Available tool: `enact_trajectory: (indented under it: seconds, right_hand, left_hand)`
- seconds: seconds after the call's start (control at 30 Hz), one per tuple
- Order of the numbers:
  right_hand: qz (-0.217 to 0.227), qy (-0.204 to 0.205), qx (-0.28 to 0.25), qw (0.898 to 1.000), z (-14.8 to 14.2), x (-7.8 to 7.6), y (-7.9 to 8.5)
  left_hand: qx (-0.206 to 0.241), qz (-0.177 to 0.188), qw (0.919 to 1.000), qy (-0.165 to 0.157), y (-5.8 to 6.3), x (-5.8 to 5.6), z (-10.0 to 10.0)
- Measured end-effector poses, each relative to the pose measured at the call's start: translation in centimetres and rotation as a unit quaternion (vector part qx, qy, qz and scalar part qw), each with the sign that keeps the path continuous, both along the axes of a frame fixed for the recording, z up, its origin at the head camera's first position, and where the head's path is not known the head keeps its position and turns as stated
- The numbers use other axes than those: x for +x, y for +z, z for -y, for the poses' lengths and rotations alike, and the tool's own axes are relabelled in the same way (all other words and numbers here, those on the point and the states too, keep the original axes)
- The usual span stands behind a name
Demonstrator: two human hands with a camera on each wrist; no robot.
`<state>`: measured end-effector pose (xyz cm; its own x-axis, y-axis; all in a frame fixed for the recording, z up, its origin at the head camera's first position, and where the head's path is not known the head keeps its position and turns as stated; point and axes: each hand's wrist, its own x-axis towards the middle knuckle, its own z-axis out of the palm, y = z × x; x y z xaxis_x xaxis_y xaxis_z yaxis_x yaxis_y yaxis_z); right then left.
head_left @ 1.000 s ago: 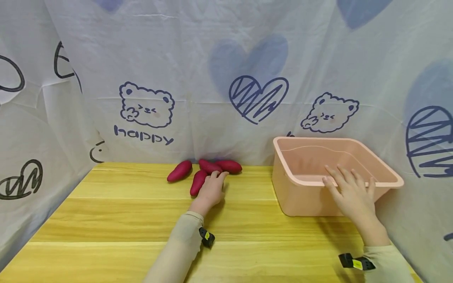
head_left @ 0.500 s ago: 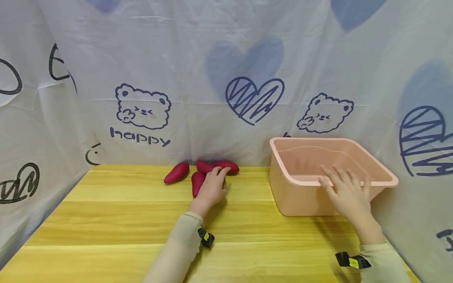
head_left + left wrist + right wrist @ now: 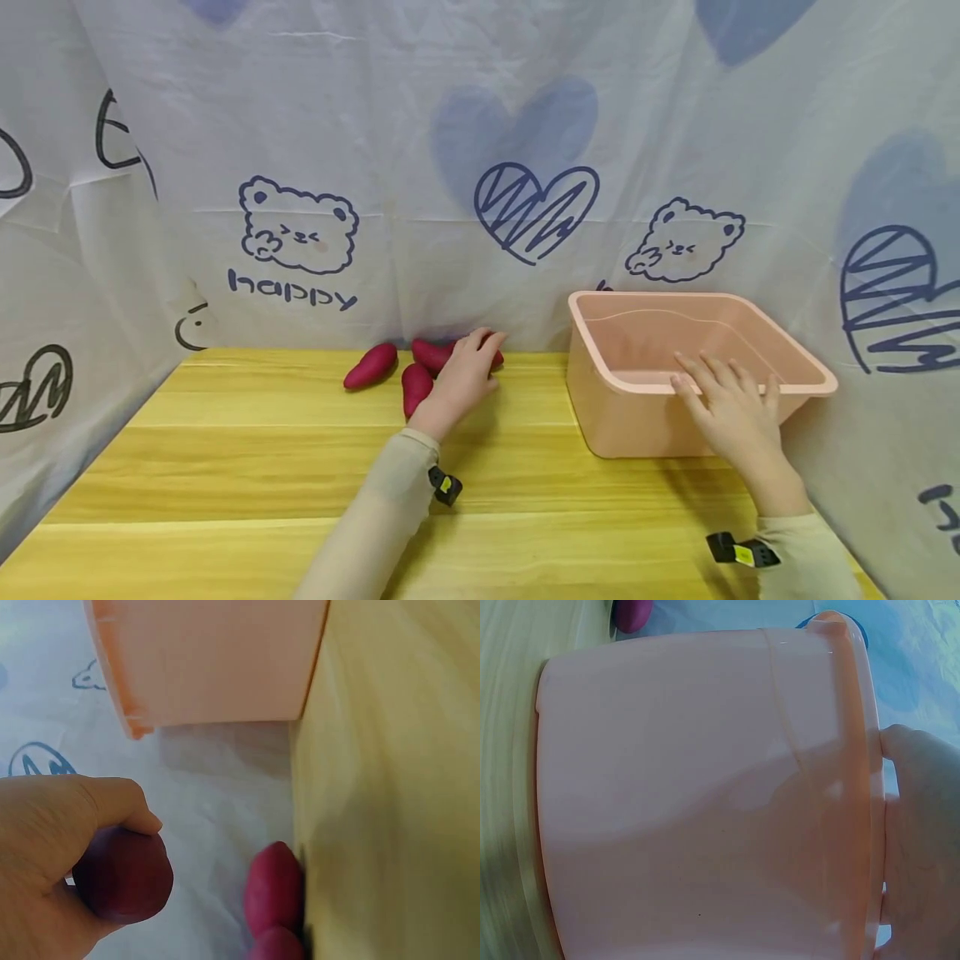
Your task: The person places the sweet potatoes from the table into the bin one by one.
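My left hand [image 3: 462,379] grips a dark red sweet potato [image 3: 124,877]. The left wrist view has it pinched between thumb and fingers, held away from the tabletop; in the head view the hand mostly hides it. Around that hand, more sweet potatoes lie at the table's back edge: one apart on the left [image 3: 371,367], one beside the wrist [image 3: 416,388], one behind the fingers [image 3: 431,354], and one mostly hidden behind the hand [image 3: 499,360]. My right hand [image 3: 738,421] rests on the front rim of a pink plastic basin [image 3: 645,425], with straight, spread fingers reaching over it.
The pale wooden table [image 3: 247,475] ends against a white cloth backdrop [image 3: 420,167] with printed bears and hearts. The basin stands at the back right, to the right of the sweet potatoes. Each forearm wears a black strap.
My left hand has shifted slightly right and up, now with a sweet potato in its fingers. The right hand keeps its place on the basin rim. The head view has turned slightly right.
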<state>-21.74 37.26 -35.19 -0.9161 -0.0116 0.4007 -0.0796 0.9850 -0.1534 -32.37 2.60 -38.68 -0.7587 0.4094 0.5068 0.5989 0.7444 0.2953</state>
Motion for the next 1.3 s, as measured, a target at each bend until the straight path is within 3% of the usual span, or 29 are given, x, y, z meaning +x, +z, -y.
enact_trajectory:
  seconds: [0.6, 1.1, 1.3]
  right_hand:
    - [0.004, -0.003, -0.004, 1.0, 0.0, 0.0, 0.0]
    - [0.005, -0.005, -0.007, 1.0, -0.1, 0.1, 0.1]
    - [0.009, -0.006, -0.002, 1.0, 0.0, 0.0, 0.1]
  left_hand:
    - [-0.04, -0.044, 0.9976, -0.035, 4.9, -1.0, -2.5]
    - [-0.014, -0.107, 0.9921, -0.065, 8.0, -1.5, -5.5]
    - [0.006, -0.109, 0.9916, -0.07, 9.0, -1.9, -6.8]
